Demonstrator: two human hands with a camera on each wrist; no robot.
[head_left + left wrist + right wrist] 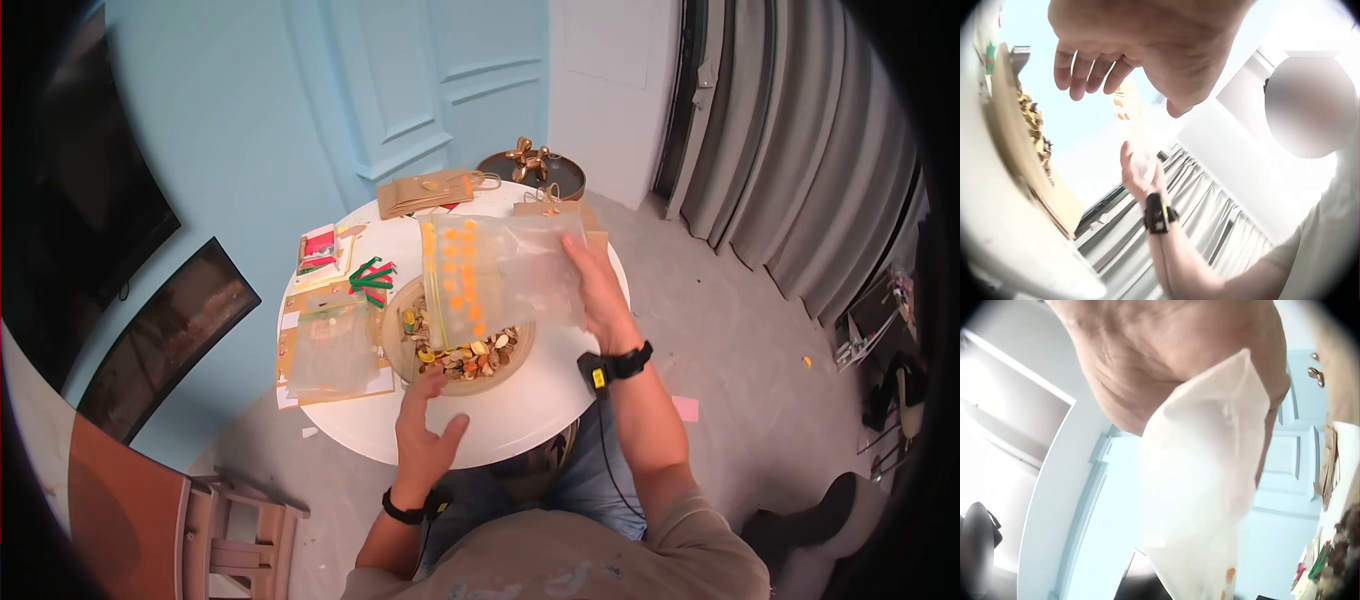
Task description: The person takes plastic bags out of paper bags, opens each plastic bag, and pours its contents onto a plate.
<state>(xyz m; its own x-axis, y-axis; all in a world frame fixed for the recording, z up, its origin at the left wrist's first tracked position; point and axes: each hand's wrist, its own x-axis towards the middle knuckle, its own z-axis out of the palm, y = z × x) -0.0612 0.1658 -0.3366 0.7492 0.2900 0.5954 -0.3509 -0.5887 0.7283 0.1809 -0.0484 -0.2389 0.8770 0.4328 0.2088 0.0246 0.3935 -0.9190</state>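
Note:
My right hand (603,295) grips the closed end of a frosted zip bag (510,275) with orange spots. The bag lies sideways over a round wooden tray (392,345), its zip edge toward the left. In the right wrist view, the bag (1204,469) hangs from the palm and hides most of the fingers. Mixed dried pieces (480,365), like potpourri, are heaped in the tray, partly covered by the bag. My left hand (425,445) is held at the tray's near edge, fingers loosely extended, nothing in it; the left wrist view shows its fingers (1082,72) apart from the bag.
Another clear zip bag (335,350) lies on papers at the table's left. Behind it are red and green ribbon strips (372,280) and a small red-and-white pack (318,248). Brown paper bags (425,195) lie at the back of the white round table (450,440).

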